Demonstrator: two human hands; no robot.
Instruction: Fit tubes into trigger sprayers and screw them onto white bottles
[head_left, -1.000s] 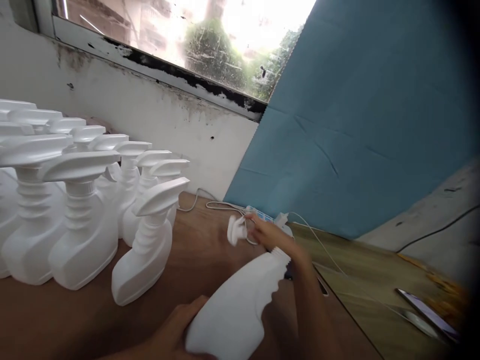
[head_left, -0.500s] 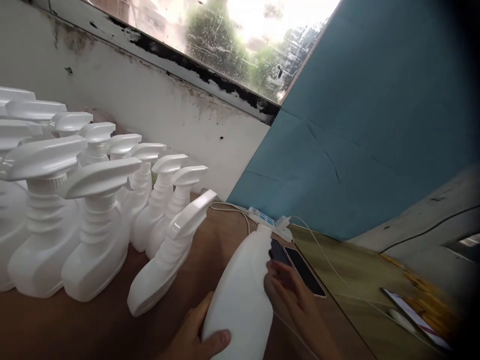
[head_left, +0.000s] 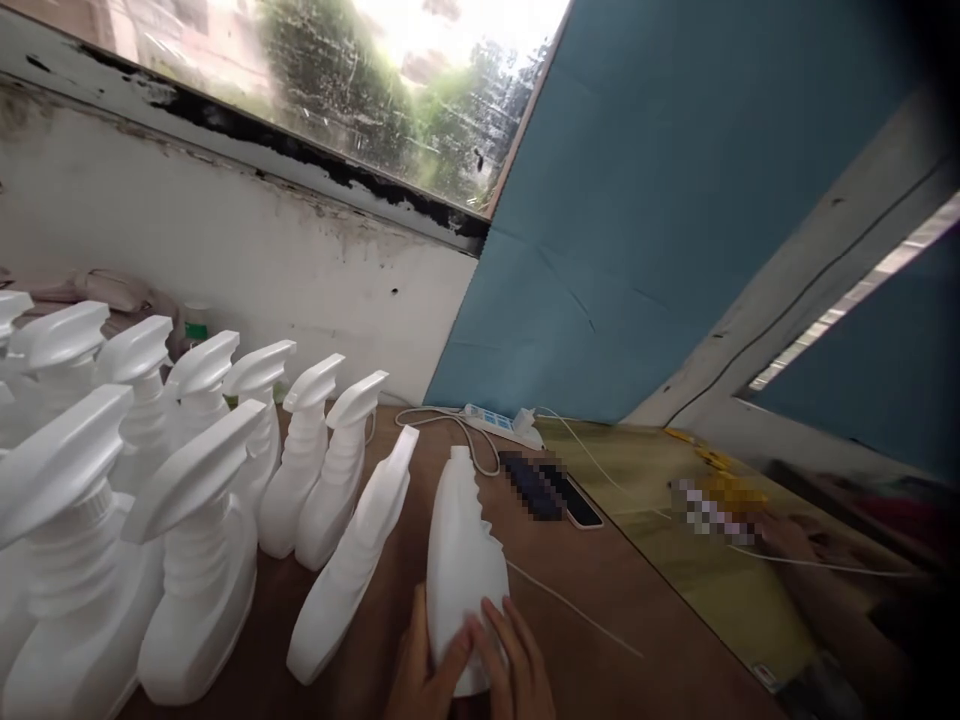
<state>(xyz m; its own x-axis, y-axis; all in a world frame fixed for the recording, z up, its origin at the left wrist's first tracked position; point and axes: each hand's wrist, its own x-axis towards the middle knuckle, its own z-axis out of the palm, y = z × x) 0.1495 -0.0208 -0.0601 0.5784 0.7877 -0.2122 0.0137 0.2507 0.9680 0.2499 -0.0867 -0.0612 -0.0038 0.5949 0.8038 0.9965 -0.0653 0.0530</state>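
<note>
left hand (head_left: 420, 675) closed on the base of the capless bottle (head_left: 461, 550), thumb across the top face, rest of the hand on the bottle's left side

right hand (head_left: 521, 665) right beside the left one, fingers stretched out and lying flat on the same base, not curled round it

capless bottle: white, lying on its side on the brown table (head_left: 630, 590), base under both hands, open neck pointing straight away from them. no trigger head on it

just left of the left hand: a leaning sprayer (head_left: 352, 580), tilted hard over, head up and away, close alongside the capless bottle. can't tell if the two touch

further left of the hands: standing sprayers (head_left: 202, 560) with trigger heads on, packed in rows, running out of frame

beyond the bottle neck, well ahead of the hands: white power strip (head_left: 499, 423) by the wall. phone (head_left: 581, 508) ahead and right of the right hand, face up, partly pixelated

thin white cable (head_left: 574, 617) crosses the table just right of the right hand

far right of both hands: another hand (head_left: 784, 535), blurred, over a yellow-green surface (head_left: 675, 560). can't tell whose it is or if it holds anything

blue board (head_left: 675, 250) stands behind all of it
</note>
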